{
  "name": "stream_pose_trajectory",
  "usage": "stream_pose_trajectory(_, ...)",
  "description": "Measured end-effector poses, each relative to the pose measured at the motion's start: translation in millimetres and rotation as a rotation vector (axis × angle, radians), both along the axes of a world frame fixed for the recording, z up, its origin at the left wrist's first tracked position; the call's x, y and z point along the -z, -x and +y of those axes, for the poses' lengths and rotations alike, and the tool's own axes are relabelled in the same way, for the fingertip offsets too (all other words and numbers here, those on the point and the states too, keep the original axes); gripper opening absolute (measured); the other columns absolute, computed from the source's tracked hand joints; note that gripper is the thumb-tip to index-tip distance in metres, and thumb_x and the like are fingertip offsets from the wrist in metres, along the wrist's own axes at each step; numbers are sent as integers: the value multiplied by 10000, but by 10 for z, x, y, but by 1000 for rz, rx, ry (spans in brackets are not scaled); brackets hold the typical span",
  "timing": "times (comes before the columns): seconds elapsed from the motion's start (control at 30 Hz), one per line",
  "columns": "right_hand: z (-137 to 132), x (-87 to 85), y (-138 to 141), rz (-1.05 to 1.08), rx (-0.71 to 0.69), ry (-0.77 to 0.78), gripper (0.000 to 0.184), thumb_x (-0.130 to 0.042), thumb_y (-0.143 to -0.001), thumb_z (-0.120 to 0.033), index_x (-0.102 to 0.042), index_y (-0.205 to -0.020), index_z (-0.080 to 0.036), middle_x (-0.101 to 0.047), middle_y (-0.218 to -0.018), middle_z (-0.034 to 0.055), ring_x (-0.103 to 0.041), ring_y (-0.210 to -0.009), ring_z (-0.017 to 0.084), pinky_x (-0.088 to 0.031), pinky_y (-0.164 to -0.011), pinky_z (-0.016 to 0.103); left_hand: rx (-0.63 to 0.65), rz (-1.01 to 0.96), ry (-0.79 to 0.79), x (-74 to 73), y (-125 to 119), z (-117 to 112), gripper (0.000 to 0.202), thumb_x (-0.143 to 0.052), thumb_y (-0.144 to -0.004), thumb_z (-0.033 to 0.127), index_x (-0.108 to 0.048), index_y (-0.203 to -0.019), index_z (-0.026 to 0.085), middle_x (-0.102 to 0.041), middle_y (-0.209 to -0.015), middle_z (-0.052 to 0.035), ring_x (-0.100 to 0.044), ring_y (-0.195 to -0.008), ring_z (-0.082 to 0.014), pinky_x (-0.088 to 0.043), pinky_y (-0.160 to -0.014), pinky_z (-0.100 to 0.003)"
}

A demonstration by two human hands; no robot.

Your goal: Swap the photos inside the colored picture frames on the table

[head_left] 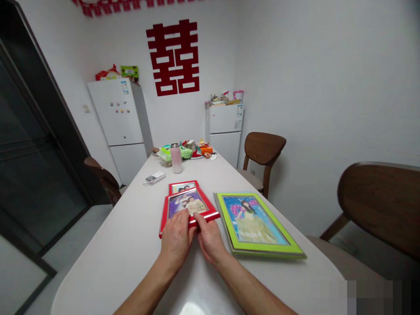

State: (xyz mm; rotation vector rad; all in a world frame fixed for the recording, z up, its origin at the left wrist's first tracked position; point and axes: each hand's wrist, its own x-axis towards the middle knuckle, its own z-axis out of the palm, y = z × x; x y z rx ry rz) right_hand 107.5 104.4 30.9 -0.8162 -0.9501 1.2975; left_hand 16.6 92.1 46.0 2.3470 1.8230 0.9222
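Both hands rest on the near edge of a red photo frame (187, 204) that lies on the white table (131, 245). My left hand (176, 238) grips its near edge with the fingers curled over it. My right hand (208, 236) pinches the same edge just to the right. A second, smaller red frame (182, 186) lies just beyond it. A larger green frame (254, 223) with a picture of a figure in a yellow dress lies flat to the right of my right hand.
A small white device (155, 177) and a pink bottle (176, 158) stand farther up the table, with a heap of snacks (193, 151) at the far end. Wooden chairs (262, 153) stand on the right and left. Two white fridges (123, 127) stand by the back wall.
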Motion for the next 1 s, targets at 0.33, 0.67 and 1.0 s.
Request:
stream_pose_trajectory(0.33, -858, -278, -334, -818, -29, -533, 486, -393, -738, -175, -381, -1223, -194, -471, -1208, 73, -418, -1116, 204, -354, -929, 368, 205, -1251, 239, -304, 142, -712, 546, -486, -757, 379, -285, -1218, 165, -423, -1246, -113, -398, -1133, -217, -310, -948, -353)
stream_pose_trajectory(0.67, -1082, 579, -245, -1377, -146, -885, 685, -361, -634, -24, -240, -1298, -146, -320, -1295, 129, -260, -1202, 243, -357, -913, 426, 111, -1172, 389, 294, 333, -780, 708, -585, -661, 250, -220, -1257, 136, -422, -1248, -120, -436, -1100, -219, -359, -917, -342)
stream_pose_trajectory(1.0, -1095, 616, -26, -1552, -247, -798, 471, -433, -725, -136, -430, -1195, -98, -400, -1236, 166, -345, -1148, 299, -382, -886, 437, -114, -557, 331, 547, 492, -743, 566, -471, -702, 181, -299, -1235, 107, -482, -1186, -133, -473, -1051, -235, -318, -921, -411)
